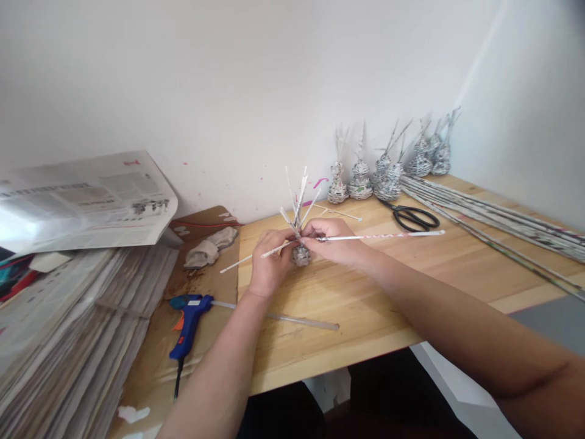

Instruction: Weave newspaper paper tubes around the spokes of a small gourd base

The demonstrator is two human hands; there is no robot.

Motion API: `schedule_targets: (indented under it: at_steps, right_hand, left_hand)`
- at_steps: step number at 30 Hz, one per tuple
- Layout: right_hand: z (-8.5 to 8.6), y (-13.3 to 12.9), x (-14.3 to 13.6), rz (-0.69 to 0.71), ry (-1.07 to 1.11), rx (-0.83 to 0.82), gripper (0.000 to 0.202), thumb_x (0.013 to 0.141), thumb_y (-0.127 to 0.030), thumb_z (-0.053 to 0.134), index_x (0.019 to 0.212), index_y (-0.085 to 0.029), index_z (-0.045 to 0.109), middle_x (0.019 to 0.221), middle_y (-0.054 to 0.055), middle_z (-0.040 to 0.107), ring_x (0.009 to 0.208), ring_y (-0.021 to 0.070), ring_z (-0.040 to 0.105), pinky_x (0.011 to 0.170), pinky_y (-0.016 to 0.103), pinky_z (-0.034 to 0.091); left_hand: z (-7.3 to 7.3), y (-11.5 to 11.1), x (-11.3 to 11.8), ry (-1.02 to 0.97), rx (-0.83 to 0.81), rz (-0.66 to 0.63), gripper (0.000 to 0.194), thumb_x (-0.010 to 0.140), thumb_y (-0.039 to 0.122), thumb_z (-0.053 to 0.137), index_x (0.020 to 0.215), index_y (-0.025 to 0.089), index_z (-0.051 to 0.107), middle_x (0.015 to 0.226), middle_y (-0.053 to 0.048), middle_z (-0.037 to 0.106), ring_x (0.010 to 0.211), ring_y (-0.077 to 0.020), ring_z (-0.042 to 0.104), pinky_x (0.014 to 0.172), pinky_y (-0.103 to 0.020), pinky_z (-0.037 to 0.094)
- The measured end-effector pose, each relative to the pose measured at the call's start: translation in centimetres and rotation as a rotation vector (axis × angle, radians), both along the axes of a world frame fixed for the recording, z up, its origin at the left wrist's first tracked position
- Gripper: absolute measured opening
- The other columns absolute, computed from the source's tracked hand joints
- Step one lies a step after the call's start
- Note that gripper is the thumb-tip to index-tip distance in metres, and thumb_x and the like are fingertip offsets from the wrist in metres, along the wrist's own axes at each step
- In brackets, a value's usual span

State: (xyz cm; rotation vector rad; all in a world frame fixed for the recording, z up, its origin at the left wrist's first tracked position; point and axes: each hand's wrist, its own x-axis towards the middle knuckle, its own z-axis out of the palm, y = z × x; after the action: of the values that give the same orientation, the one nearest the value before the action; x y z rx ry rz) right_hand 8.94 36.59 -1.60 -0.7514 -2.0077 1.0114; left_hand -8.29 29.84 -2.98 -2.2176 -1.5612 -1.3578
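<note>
A small woven newspaper gourd (301, 256) sits upright on the wooden table between my hands, with several paper tubes (299, 201) sticking up and out from its top. My left hand (270, 255) is closed around its left side near the neck. From the right, my right hand (329, 235) pinches a long rolled paper tube (388, 236), white with reddish marks, which reaches out to the right over my forearm. Fingers partly hide the spot where this tube meets the weaving.
Several finished woven gourds (360, 180) line the wall. Black-handled scissors (414, 217) and a bundle of paper tubes (493, 213) lie right. On cardboard at left are a blue glue gun (189, 326) with a long glue stick (306, 322), gloves (210, 248) and stacked newspapers (91, 323).
</note>
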Motion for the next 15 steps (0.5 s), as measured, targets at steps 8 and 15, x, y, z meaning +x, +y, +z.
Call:
schedule_targets:
  at_steps: [8,15]
  right_hand:
    - [0.46,0.42,0.6,0.079,0.049,-0.086,0.007,0.076,-0.021,0.065,0.081,-0.016,0.068,0.075,0.003,0.07,0.065,0.0135,0.061,0.06,0.025,0.045]
    - [0.35,0.86,0.74,0.15,0.087,-0.168,0.008,0.075,-0.019,0.064,0.083,-0.017,0.065,0.07,0.001,0.067,0.06,0.013,0.059,0.057,0.025,0.045]
  left_hand:
    - [-0.19,0.24,-0.14,-0.087,-0.073,-0.018,0.012,0.088,0.024,0.066,0.099,0.024,0.071,0.096,-0.003,0.075,0.093,-0.0206,0.067,0.087,-0.036,0.05]
    - [-0.5,-0.12,0.04,-0.22,-0.054,-0.008,0.001,0.086,0.024,0.07,0.086,0.023,0.071,0.086,-0.003,0.072,0.086,-0.0195,0.066,0.082,-0.035,0.051]
